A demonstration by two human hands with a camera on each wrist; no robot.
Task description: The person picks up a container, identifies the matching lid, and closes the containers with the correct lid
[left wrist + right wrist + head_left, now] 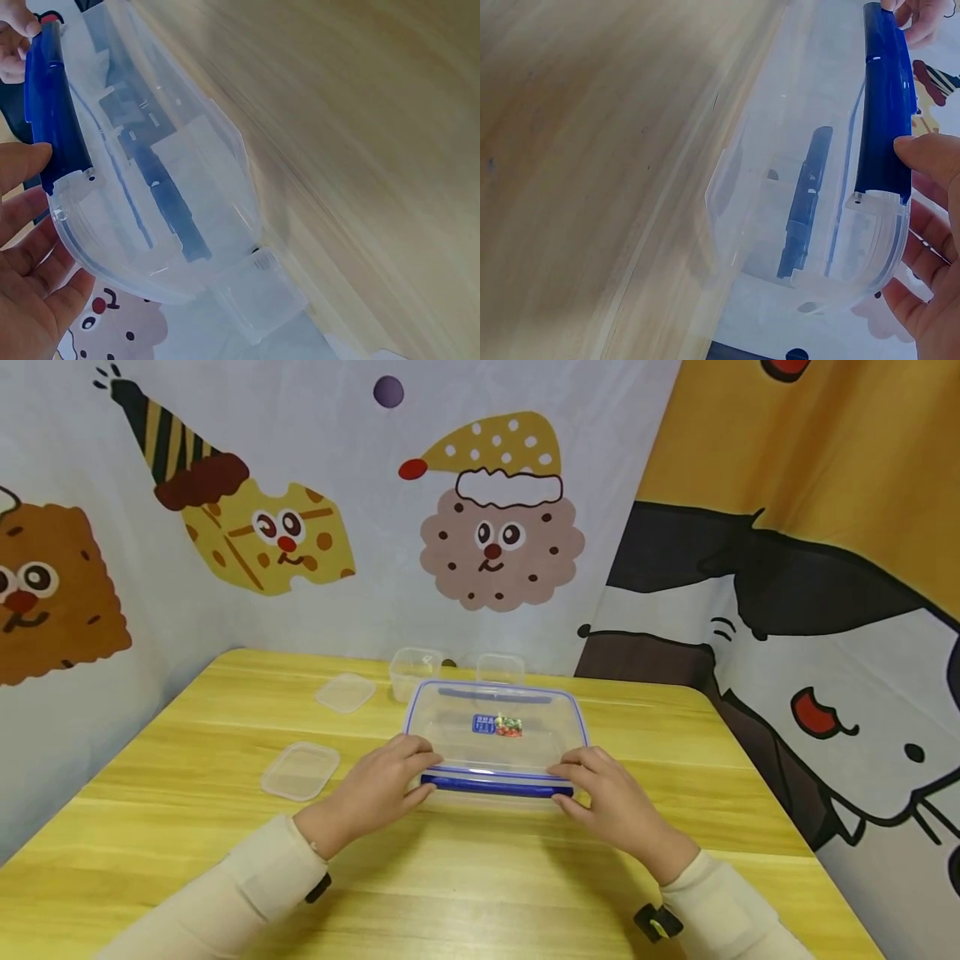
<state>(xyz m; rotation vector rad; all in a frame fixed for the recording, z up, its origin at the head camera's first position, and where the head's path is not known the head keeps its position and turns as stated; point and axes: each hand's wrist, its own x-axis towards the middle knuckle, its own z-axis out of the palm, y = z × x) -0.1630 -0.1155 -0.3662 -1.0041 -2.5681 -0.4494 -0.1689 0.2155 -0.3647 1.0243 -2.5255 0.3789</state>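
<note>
A large clear plastic food container (491, 747) with a blue-rimmed lid stands on the table, its long blue latch (495, 786) facing me. My left hand (384, 781) grips the front left corner: fingers lie over the lid edge and the thumb (26, 161) rests on the latch's end. At the front right corner my right hand (611, 793) does likewise, its thumb (930, 154) against the other end of the latch. A second blue latch (806, 202) shows through the clear wall at the far side. The container looks hollow inside.
Two small clear tubs, one at the left (415, 670) and one at the right (501, 668), stand behind the container. Two flat translucent lids, a far one (346, 692) and a nearer one (300, 771), lie to the left. A printed cloth (315, 410) hangs behind the table.
</note>
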